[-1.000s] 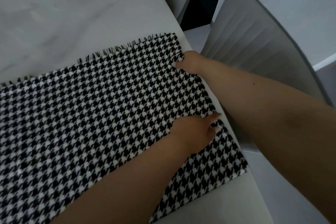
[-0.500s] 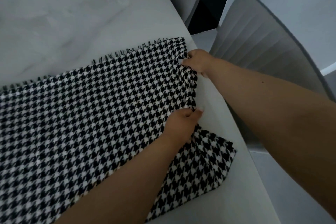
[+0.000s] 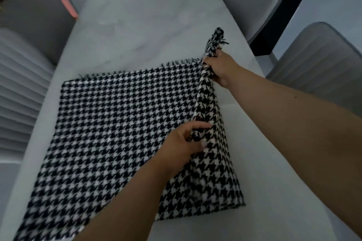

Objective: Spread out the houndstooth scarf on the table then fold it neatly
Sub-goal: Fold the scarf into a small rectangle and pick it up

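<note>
Both hands' grip lifts scarf [image 3: 117, 127] right edge.

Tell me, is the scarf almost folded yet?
Not yet. Spreading looks done: most of the scarf lies flat on the table. The fold is just starting: the right hand lifts the far corner, and the left hand pinches the same right edge. Carrying that edge across and tidying the fold are left.

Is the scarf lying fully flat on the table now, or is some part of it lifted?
Partly lifted. Most of the houndstooth scarf lies flat on the table, but the right hand and left hand hold its right edge raised.
</note>
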### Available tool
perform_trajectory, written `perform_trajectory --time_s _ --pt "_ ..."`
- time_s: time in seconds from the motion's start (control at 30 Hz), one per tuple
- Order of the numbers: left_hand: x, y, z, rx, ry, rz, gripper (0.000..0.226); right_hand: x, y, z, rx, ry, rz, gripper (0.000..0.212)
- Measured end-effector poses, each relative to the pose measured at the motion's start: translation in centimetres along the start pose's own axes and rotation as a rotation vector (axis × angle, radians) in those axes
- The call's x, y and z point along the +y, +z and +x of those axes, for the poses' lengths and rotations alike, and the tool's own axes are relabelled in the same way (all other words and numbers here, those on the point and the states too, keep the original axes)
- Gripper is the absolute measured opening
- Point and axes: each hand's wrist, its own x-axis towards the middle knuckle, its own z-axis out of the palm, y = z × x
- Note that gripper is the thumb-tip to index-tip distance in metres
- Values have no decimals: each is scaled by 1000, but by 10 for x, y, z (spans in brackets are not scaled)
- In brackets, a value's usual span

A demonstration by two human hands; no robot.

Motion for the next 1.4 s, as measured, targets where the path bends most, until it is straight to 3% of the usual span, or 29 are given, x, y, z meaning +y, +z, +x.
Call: perform_trajectory --time_s 0.13,0.47,0.9,1.1,1.23,1.4 --pt "-6 -49 -43 68 17 -116 44 -13 61 -9 -69 -67 5 77" --pt "-26 -162 -132 352 88 -147 42 -48 228 -57 -140 -194 -34 76" --pt "-85 -277 -190 595 32 -336 37 -24 400 -76 -256 -271 -364 64" --pt "-124 -302 -191 619 -108 -161 40 8 432 -67 -312 -213 -446 57" --pt "-136 -309 -188 628 -174 -24 41 26 431 -67 -328 -103 -407 71" --pt "-133 -314 -180 617 -177 -43 40 48 386 -70 -218 -206 -638 59"
